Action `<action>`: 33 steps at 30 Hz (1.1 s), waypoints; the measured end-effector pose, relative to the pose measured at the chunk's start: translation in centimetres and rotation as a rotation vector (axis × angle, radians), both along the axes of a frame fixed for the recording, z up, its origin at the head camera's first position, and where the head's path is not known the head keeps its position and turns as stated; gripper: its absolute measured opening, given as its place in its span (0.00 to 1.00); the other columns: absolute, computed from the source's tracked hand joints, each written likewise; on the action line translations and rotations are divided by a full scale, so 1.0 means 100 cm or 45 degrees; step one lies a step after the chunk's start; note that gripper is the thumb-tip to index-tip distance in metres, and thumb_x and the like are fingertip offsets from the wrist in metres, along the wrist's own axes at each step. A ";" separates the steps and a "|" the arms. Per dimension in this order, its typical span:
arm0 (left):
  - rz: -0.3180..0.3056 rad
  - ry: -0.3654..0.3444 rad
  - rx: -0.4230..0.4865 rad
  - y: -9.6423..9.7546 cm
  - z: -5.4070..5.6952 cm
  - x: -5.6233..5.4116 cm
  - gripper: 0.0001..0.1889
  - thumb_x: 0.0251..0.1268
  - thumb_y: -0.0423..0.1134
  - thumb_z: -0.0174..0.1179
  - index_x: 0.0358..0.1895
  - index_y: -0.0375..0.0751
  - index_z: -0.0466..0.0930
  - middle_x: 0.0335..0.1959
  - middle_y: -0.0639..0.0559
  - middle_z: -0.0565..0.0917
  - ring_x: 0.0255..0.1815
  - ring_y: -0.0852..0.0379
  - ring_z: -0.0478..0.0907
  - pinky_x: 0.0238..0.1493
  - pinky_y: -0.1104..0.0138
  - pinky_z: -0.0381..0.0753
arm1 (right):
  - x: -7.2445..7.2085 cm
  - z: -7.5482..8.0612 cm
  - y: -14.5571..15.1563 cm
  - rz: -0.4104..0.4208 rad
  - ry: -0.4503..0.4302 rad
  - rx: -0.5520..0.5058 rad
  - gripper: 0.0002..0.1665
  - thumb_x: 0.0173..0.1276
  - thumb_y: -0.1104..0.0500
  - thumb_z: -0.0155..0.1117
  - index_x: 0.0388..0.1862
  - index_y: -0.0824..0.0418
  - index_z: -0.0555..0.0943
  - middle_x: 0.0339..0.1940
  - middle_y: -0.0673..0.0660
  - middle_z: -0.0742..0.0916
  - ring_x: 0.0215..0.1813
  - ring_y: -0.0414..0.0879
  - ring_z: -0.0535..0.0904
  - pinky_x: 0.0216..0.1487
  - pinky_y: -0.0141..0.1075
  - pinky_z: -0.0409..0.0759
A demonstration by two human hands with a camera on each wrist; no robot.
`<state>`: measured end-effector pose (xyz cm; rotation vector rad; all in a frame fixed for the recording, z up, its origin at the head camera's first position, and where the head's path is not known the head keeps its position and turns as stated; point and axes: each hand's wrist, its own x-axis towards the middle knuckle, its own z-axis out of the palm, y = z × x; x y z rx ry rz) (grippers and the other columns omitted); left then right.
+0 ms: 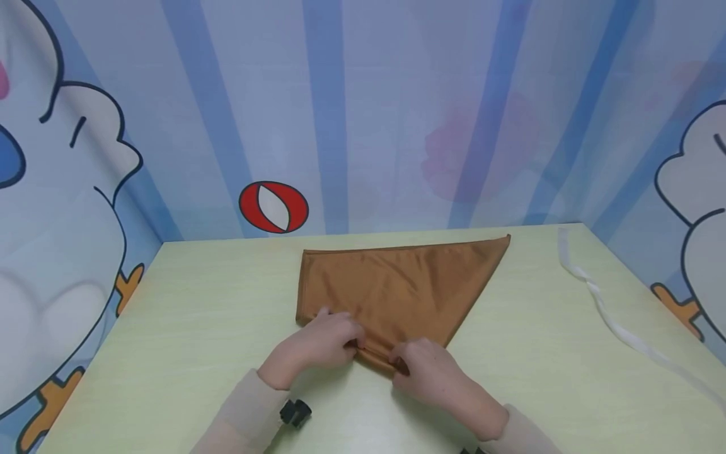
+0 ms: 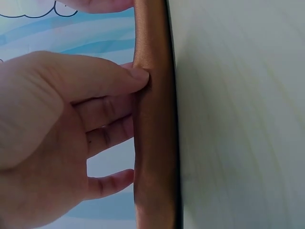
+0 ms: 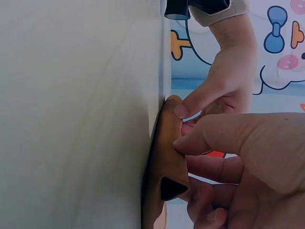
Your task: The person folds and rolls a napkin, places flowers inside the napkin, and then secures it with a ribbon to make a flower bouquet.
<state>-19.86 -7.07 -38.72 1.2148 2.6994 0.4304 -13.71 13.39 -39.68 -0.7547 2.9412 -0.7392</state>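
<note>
A brown satiny cloth lies on the table, one pointed corner reaching to the far right. Its near edge is turned over into a narrow fold. My left hand pinches this fold with thumb and fingers; the left wrist view shows the thumb on the front of the brown strip. Farther right, my right hand pinches the same fold near its end. In the right wrist view, the folded cloth shows a hollow, tube-like end below the right thumb. The fingers behind the fold are partly hidden.
A white ribbon runs down the right side of the pale table. Blue striped backdrop panels with cartoon figures stand around the table's back and sides. A small black device sits at the left wrist.
</note>
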 end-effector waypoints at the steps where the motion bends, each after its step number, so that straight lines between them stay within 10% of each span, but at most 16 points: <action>1: 0.003 -0.012 0.007 -0.001 0.000 0.000 0.06 0.60 0.30 0.60 0.34 0.45 0.84 0.32 0.59 0.83 0.39 0.59 0.73 0.47 0.54 0.63 | 0.000 0.000 0.000 0.008 -0.005 -0.007 0.10 0.49 0.68 0.65 0.33 0.64 0.85 0.21 0.48 0.80 0.21 0.37 0.67 0.23 0.30 0.68; 33: 0.019 0.044 -0.056 0.001 -0.003 0.003 0.04 0.53 0.32 0.65 0.31 0.46 0.83 0.33 0.59 0.75 0.44 0.56 0.72 0.45 0.55 0.65 | 0.001 0.003 0.000 -0.021 0.024 0.072 0.05 0.52 0.63 0.71 0.30 0.61 0.85 0.27 0.49 0.80 0.30 0.41 0.73 0.30 0.35 0.72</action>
